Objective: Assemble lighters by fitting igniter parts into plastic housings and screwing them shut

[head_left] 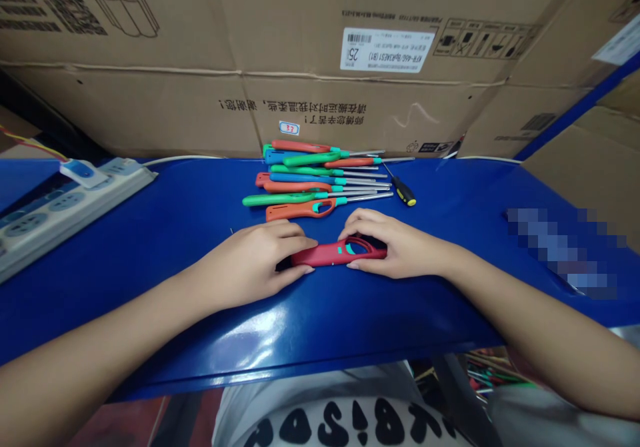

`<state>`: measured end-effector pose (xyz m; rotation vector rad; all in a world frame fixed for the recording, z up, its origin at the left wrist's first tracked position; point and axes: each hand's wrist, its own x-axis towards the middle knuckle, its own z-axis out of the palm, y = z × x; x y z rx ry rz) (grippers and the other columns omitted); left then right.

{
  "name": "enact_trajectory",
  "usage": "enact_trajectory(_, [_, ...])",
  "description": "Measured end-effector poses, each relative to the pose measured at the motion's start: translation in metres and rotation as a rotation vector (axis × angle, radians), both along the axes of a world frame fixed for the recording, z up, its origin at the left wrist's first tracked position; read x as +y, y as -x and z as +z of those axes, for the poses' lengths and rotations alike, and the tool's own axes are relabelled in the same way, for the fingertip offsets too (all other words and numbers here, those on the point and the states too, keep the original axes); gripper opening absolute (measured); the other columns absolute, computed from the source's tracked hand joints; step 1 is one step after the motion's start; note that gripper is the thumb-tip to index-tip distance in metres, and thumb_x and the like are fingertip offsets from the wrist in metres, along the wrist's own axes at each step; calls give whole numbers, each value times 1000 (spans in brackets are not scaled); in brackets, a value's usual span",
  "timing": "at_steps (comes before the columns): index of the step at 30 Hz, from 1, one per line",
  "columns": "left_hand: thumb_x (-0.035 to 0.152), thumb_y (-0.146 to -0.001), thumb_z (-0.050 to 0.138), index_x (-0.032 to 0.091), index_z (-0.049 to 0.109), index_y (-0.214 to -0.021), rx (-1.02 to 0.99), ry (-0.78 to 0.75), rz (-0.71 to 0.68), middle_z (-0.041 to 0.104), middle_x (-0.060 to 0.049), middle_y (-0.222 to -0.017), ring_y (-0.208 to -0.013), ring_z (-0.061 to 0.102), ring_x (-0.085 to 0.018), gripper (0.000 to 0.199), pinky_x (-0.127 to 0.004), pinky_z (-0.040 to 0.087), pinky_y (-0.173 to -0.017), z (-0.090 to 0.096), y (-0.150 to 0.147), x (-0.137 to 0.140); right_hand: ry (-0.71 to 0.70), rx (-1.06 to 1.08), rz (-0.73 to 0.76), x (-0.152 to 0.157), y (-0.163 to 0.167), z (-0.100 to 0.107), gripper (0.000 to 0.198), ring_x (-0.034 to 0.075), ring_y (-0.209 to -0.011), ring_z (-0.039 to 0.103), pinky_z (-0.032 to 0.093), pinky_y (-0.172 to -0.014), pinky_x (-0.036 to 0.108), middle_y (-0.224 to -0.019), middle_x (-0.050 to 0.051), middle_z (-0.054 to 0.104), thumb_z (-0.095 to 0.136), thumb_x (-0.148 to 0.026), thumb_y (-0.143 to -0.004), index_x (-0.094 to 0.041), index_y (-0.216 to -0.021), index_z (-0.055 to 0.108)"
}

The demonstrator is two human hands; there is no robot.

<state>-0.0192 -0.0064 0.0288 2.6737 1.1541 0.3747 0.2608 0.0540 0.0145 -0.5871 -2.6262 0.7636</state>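
Note:
A red stick lighter (325, 254) with a teal trigger lies sideways just over the blue tabletop, gripped at both ends. My left hand (263, 257) pinches its handle end between thumb and fingers. Around the trigger-loop end, my right hand (395, 244) has its fingers and thumb closed; that hand hides the lighter's tip. Behind the hands lies a pile of several stick lighters in orange, green, blue and red, with metal rods pointing right. The nearest of these is an orange lighter (295, 211).
A black-and-yellow screwdriver (403, 192) lies right of the pile. On the left is a white power strip (70, 200) with a plug in it. A large cardboard box (295, 40) walls off the table's back edge. At the right is a blurred-out item (563, 250).

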Motion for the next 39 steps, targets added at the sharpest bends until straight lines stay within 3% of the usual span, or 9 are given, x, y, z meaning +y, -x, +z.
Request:
enact_trajectory(9, [28, -94, 66, 20, 71, -118, 15, -21, 23, 70, -8, -111, -97, 69, -23, 26, -35, 58, -85, -3, -3, -2, -18, -40, -5, 0, 0, -3, 33, 23, -110, 58, 49, -100, 40, -115, 10, 60, 72, -34, -89, -19, -117, 62])
enact_trajectory(13, [28, -96, 61, 17, 71, -115, 104, -150, 4, 71, -9, -104, -93, 70, -25, 24, -35, 59, -79, -3, -6, -6, -96, -92, -6, 1, -1, -1, 34, 23, -108, 60, 50, -98, 39, -117, 11, 61, 69, -34, -91, -17, -121, 63])
enact_trajectory(17, [25, -95, 59, 12, 70, -118, 179, -280, -6, 73, -11, -100, -91, 71, -27, 28, -38, 59, -77, -7, -8, -5, -191, -137, 1, 4, -6, 1, 38, 24, -111, 62, 53, -94, 38, -124, 12, 62, 65, -23, -90, -17, -128, 62])
enact_trajectory(21, [29, -100, 54, 11, 69, -119, 130, -308, -8, 74, -11, -102, -91, 72, -26, 30, -38, 59, -79, -11, -5, 0, -266, -102, -10, 6, -10, 1, 24, 24, -103, 65, 55, -89, 37, -117, 12, 65, 57, -24, -96, -16, -116, 66])
enact_trajectory(24, [37, -103, 50, 14, 72, -105, 78, -282, 20, 73, -8, -94, -84, 72, -23, 32, -35, 57, -75, -12, -3, 2, -283, -61, -14, 5, -10, 0, 20, 22, -95, 66, 56, -84, 35, -107, 11, 66, 53, -29, -100, -16, -107, 67])
enact_trajectory(33, [31, -103, 50, 12, 71, -102, -7, -360, -29, 73, -9, -90, -80, 70, -22, 28, -33, 55, -74, -9, -3, -3, -392, 16, -37, 0, -8, 0, 19, 20, -83, 64, 53, -73, 31, -96, 11, 67, 51, -28, -101, -14, -102, 65])
enact_trajectory(39, [30, -103, 49, 12, 72, -99, 5, -372, -20, 74, -9, -87, -79, 71, -23, 29, -34, 55, -70, -7, -2, -1, -365, 4, -64, 1, -6, 1, 19, 20, -91, 67, 54, -80, 31, -104, 9, 69, 55, -32, -101, -17, -106, 66])
